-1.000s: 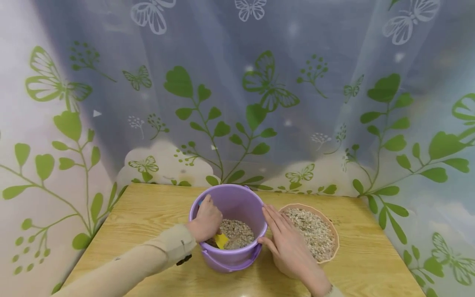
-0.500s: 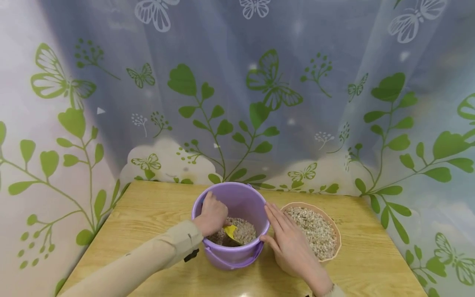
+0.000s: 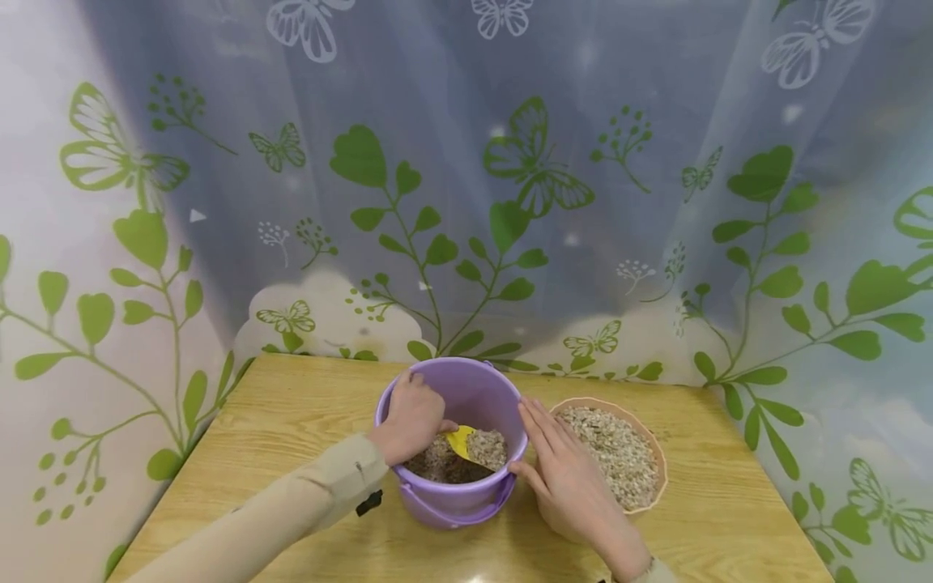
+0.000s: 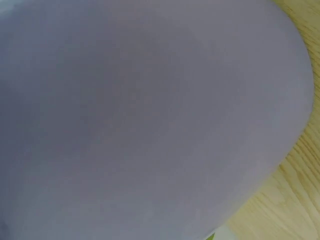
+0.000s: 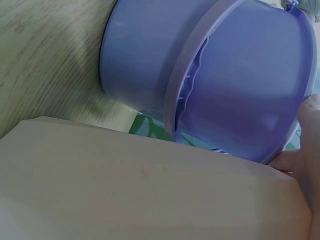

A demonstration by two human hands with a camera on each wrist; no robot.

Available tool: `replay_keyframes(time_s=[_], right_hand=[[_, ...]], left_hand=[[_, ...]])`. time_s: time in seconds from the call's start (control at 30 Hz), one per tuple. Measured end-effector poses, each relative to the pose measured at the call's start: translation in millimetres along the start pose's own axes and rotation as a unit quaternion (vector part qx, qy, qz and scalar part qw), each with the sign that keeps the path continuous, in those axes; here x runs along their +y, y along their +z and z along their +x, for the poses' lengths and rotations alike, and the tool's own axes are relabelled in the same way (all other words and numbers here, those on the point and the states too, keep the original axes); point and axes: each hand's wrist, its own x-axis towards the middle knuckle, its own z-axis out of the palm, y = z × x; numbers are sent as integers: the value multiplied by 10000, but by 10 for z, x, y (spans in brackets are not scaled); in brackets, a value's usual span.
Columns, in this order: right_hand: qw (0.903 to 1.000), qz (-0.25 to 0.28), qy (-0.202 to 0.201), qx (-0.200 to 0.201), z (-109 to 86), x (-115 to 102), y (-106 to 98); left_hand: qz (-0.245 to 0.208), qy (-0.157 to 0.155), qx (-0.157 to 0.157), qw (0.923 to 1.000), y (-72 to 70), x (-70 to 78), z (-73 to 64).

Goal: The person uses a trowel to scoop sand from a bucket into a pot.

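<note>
My left hand (image 3: pixel 411 413) grips a yellow toy shovel (image 3: pixel 457 440) inside the purple bucket (image 3: pixel 450 510). A heap of beige, gravel-like grains (image 3: pixel 487 449) lies on the shovel's blade, above more grains low in the bucket. The fingers hide the shovel's handle. With fairly straight fingers, my right hand (image 3: pixel 572 482) rests against the bucket's right rim. In the right wrist view, part of that hand (image 5: pixel 311 125) touches the rim of the bucket (image 5: pixel 245 75). Blurred purple bucket wall (image 4: pixel 165 120) fills most of the left wrist view.
Just right of the right hand stands a peach scalloped bowl (image 3: pixel 662 457) full of similar grains; its pale side (image 5: pixel 150 185) is large in the right wrist view. Both containers stand on a wooden table (image 3: pixel 306 405). Behind hangs a curtain (image 3: pixel 452 162) with butterfly and leaf prints.
The left hand has tilted and raised the shovel, and its blade has moved right, now carrying a heap of grains. The right hand has stayed at the bucket's rim.
</note>
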Motion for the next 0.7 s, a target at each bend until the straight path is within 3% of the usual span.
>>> replay_keyframes(time_s=[0.13,0.37,0.7], right_hand=[[10000,32,-53,41,10,-16,9],[9999,23,103,-55,-3,-40,-5],[10000,-30,81,-48,-4,-15,-7]], left_hand=[[-168,-100,173,9997,-28,-42,-61],[-509,-292,169,9981,-101,-116,-130],[-973,-527,1044,9884,-220,-255,-266]])
